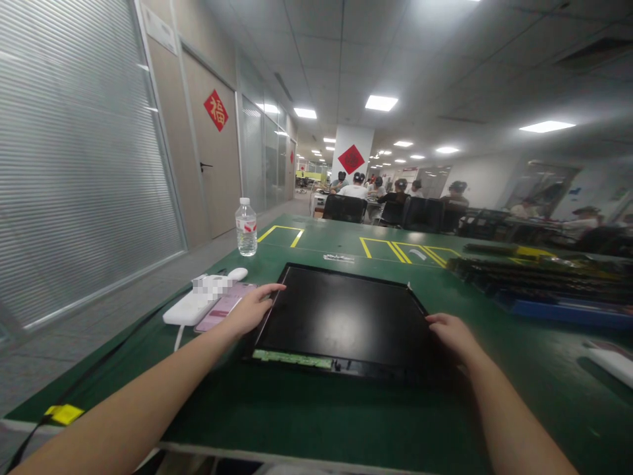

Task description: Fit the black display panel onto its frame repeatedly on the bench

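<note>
A black LCD screen panel (341, 316) lies face up above the green table, its near edge carrying a narrow green circuit board (291, 359). My left hand (254, 309) grips the panel's left edge, with the index finger stretched along the frame. At the opposite side my right hand (453, 335) holds the right edge, its thumb and fingertips on the rim. Fingers beneath the panel are hidden. I cannot tell whether the panel touches the table or is slightly raised.
Left of the panel are a white power bank (185, 310), a pink phone (222, 307) and a water bottle (246, 227). Stacked dark panels (524, 280) sit at right above a blue edge. Yellow tape outlines (395, 251) mark the green table (316, 422). Several people sit beyond.
</note>
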Demonstrator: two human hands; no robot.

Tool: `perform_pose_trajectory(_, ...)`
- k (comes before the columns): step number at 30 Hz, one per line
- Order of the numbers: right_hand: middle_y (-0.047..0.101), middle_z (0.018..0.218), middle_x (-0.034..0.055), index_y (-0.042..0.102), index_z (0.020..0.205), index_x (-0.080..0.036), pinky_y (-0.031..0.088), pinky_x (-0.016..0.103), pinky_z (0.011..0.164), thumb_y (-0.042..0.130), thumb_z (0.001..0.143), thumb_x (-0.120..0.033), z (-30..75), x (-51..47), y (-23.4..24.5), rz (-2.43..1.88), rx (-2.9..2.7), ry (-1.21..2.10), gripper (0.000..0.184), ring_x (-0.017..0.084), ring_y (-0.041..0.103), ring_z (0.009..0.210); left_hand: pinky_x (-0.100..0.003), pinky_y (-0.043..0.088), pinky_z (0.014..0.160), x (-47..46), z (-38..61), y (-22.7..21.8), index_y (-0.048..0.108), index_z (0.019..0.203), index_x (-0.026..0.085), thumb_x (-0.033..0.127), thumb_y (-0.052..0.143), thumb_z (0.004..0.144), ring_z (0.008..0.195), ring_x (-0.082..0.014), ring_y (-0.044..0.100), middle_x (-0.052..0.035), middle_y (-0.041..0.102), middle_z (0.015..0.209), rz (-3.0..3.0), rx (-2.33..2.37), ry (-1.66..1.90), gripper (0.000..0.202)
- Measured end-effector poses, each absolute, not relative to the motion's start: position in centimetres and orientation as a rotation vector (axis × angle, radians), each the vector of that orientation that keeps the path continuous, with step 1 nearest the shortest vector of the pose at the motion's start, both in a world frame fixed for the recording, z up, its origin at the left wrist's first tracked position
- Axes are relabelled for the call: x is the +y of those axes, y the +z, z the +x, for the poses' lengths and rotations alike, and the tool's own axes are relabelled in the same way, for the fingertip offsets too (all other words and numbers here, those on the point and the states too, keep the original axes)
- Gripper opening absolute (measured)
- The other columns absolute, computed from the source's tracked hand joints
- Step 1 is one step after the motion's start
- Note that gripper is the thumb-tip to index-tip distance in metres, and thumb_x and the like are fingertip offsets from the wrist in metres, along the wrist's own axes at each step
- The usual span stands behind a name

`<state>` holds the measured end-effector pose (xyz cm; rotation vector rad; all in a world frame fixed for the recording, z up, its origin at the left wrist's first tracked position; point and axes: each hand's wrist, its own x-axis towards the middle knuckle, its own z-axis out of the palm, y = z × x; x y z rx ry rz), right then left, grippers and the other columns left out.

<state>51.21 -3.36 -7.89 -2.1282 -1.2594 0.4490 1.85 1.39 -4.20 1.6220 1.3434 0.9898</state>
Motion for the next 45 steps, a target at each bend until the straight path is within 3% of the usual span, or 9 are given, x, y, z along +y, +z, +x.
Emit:
perform_pose_trajectory(4, 0.075, 0.091, 0.0075, 0.076, 0.091, -0.019, 0.049, 0.029, 0.080, 0.059, 0.070, -0.014, 51.3, -3.3, -8.1, -2.114, -1.272, 0.420, 0.027, 0.021, 0.069, 0.088, -0.026, 0.056, 0.060, 0.3, 3.0, -2.8, 0.065, 0.114, 0.020, 0.009, 0.059, 0.070, 0.073, -0.0177, 0.071, -0.0067, 0.073, 0.114, 1.229, 1.221, 1.116, 0.046)
perform_pose_trajectory(10, 0.075, 0.099, 0.0085, 0.075, 0.094, -0.019, 0.050, 0.030, 0.083, 0.059, 0.071, -0.016, 51.2, -3.3, -8.3, -2.120, -1.261, 0.425, 0.029, 0.023, 0.069, 0.094, -0.024, 0.051, 0.047, -0.4, 3.7, -1.8, 0.062, 0.104, 0.020, 0.007, 0.064, 0.072, 0.052, -0.0153, 0.065, 0.0005, 0.071, 0.074, 0.959, 1.208, 1.158, 0.035)
perform_pose_trajectory(15, 0.075, 0.099, 0.0081, 0.075, 0.092, -0.020, 0.050, 0.029, 0.081, 0.059, 0.070, -0.015, 51.1, -3.2, -8.3, -2.122, -1.260, 0.439, 0.027, 0.022, 0.069, 0.094, -0.023, 0.051, 0.047, 0.4, 3.7, -2.6, 0.058, 0.108, 0.020, 0.004, 0.061, 0.077, 0.051, -0.0146, 0.066, 0.0016, 0.070, 0.070, 0.834, 1.167, 1.222, 0.035)
perform_pose_trajectory(22, 0.075, 0.098, 0.0078, 0.074, 0.093, -0.019, 0.050, 0.028, 0.080, 0.059, 0.071, -0.015, 51.4, -3.1, -8.2, -2.123, -1.294, 0.457, 0.027, 0.022, 0.069, 0.095, -0.028, 0.052, 0.044, 0.3, 3.7, -3.1, 0.046, 0.133, 0.024, 0.020, 0.077, 0.073, 0.045, -0.0193, 0.066, 0.0017, 0.070, 0.065, 0.852, 1.177, 1.115, 0.067)
perform_pose_trajectory(27, 0.075, 0.096, 0.0071, 0.075, 0.090, -0.020, 0.049, 0.029, 0.081, 0.059, 0.072, -0.014, 51.2, -3.3, -7.9, -2.140, -1.286, 0.420, 0.025, 0.022, 0.069, 0.091, -0.029, 0.053, 0.048, -0.1, 3.7, -2.8, 0.056, 0.126, 0.021, 0.028, 0.082, 0.069, 0.053, -0.0212, 0.069, -0.0005, 0.072, 0.064, 0.921, 1.142, 1.045, 0.063)
perform_pose_trajectory(31, 0.076, 0.094, 0.0071, 0.075, 0.088, -0.020, 0.049, 0.030, 0.082, 0.057, 0.072, -0.013, 51.2, -3.3, -7.9, -2.122, -1.303, 0.423, 0.025, 0.023, 0.069, 0.090, -0.028, 0.053, 0.050, 0.0, 3.5, -3.0, 0.068, 0.101, 0.016, 0.013, 0.075, 0.065, 0.052, -0.0193, 0.068, -0.0015, 0.072, 0.062, 0.952, 1.120, 1.009, 0.037)
perform_pose_trajectory(34, 0.076, 0.093, 0.0069, 0.075, 0.087, -0.020, 0.049, 0.031, 0.082, 0.058, 0.072, -0.013, 51.0, -3.3, -7.9, -2.126, -1.308, 0.418, 0.024, 0.023, 0.069, 0.089, -0.027, 0.052, 0.048, 0.2, 3.4, -3.0, 0.071, 0.088, 0.016, 0.004, 0.061, 0.061, 0.050, -0.0185, 0.066, -0.0007, 0.071, 0.060, 0.967, 1.144, 0.990, 0.031)
perform_pose_trajectory(39, 0.076, 0.096, 0.0065, 0.075, 0.085, -0.020, 0.048, 0.029, 0.082, 0.059, 0.073, -0.013, 50.4, -3.5, -7.4, -2.145, -1.322, 0.395, 0.021, 0.023, 0.069, 0.093, -0.030, 0.058, 0.066, 0.1, 3.3, -2.5, 0.070, 0.071, 0.018, 0.024, 0.065, 0.070, 0.074, -0.0238, 0.073, -0.0049, 0.074, 0.069, 1.004, 1.135, 1.065, 0.008)
perform_pose_trajectory(45, 0.075, 0.095, 0.0063, 0.075, 0.087, -0.020, 0.048, 0.029, 0.080, 0.060, 0.074, -0.014, 50.3, -3.5, -7.4, -2.146, -1.329, 0.391, 0.021, 0.022, 0.069, 0.092, -0.035, 0.057, 0.069, 0.1, 2.7, -3.1, 0.072, 0.077, 0.020, 0.040, 0.081, 0.060, 0.083, -0.0309, 0.072, -0.0056, 0.077, 0.079, 1.469, 1.283, 0.957, 0.028)
